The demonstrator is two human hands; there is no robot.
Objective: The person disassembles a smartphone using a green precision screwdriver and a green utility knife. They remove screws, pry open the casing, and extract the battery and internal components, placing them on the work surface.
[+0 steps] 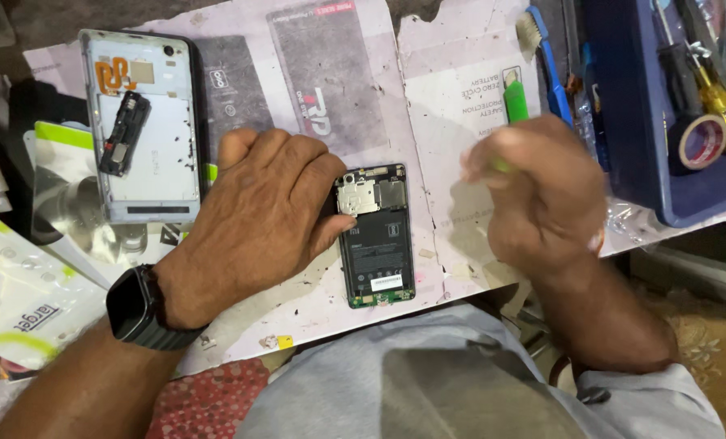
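On the far left of the worn grey-white work mat lies a silver rectangular phone back cover, inner side up, with a small black oblong module resting on it; it sits well apart from the hands, seemingly parked out of the way. Just right of it, the person's left hand, a black smartwatch on its wrist, is curled loosely with the knuckles up; its fingertips press against the left edge of an opened black phone body, holding nothing but apparently pinning it so it cannot slide. That phone lies flat at mid-mat, screen side down, with its silver metal shield, dark battery and a strip of green circuit board at the near end exposed. Further right, the right hand hovers above the mat, blurred, fingers bunched into a near-closed grip around a slim bright-green tool whose upper end sticks out past the knuckles; what kind of tool cannot be told. Beside it rests a blue-handled brush, bristles away from the person. At the far right, a dark blue plastic tray holds yellow-handled screwdrivers and a roll of tape, within easy reach of that hand.
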